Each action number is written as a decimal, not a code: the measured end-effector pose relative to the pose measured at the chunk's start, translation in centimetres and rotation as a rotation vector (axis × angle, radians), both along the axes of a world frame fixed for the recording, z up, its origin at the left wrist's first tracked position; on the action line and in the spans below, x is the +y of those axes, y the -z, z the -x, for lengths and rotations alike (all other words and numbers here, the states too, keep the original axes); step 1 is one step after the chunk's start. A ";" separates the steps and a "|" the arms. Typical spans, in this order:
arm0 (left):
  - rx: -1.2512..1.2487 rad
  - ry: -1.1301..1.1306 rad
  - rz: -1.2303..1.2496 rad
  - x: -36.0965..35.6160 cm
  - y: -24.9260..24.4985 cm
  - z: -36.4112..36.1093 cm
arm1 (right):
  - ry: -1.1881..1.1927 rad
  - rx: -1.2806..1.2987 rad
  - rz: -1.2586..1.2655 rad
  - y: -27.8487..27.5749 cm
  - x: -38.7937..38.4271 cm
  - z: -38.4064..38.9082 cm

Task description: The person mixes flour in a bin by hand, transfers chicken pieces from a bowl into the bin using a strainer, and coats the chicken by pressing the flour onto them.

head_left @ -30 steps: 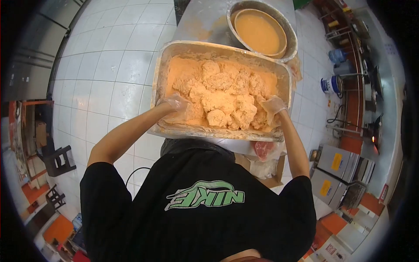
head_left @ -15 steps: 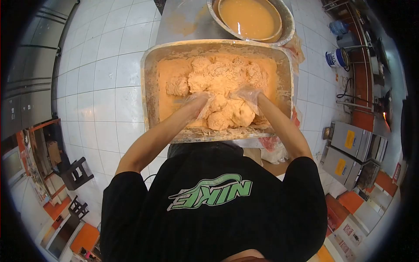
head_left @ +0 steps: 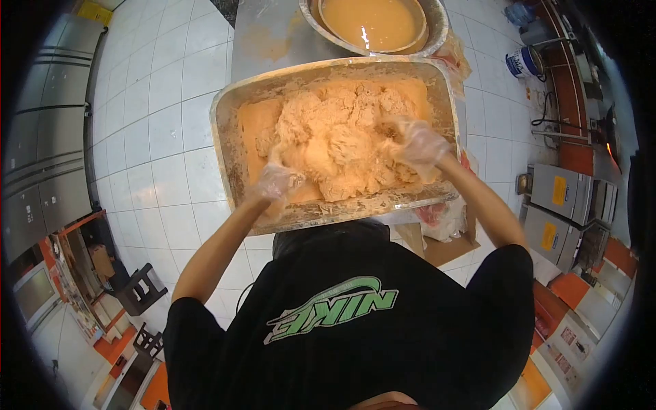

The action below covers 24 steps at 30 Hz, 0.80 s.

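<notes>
Orange-coated pieces (head_left: 342,140), which look like breaded chicken, lie heaped in loose orange flour (head_left: 257,117) inside a large metal tub (head_left: 222,147). My left hand (head_left: 277,183), in a clear plastic glove, is at the left front side of the heap, fingers apart and touching the coating. On the heap's right side is my gloved right hand (head_left: 420,143), somewhat blurred, with thumb and fingers spread against the pieces. No single piece shows gripped in either hand. The undersides of the pieces are buried.
Behind the tub, a metal bowl (head_left: 443,37) of cloudy orange liquid (head_left: 372,24) stands on the metal table (head_left: 263,44). A cardboard box (head_left: 447,253) and plastic bags (head_left: 444,225) sit by the tub's front right. A white-and-blue bucket (head_left: 525,63) is farther right.
My hands have moved apart from the middle front of the heap to its left and right sides. Pieces between them have shifted and spread. The view has tilted slightly.
</notes>
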<state>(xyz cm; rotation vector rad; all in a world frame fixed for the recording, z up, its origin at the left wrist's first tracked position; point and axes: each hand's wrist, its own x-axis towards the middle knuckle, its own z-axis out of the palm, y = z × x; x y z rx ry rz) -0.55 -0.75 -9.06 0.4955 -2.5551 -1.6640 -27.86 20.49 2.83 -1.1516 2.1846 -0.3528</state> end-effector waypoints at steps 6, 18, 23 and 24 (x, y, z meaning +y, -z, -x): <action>-0.781 -0.297 -1.217 1.7 -3.1 -0.5 | 0.336 -0.396 -0.522 5.3 4.0 1.9; -0.609 0.246 -0.688 6.4 1.5 5.4 | 0.165 -1.066 -0.124 12.2 1.2 -0.6; -0.757 0.432 -0.063 5.5 2.7 4.2 | -0.671 -0.177 -0.163 10.6 -0.4 -0.1; -0.797 0.487 0.098 5.3 2.9 3.8 | -0.548 -0.264 -0.070 10.7 0.2 -0.3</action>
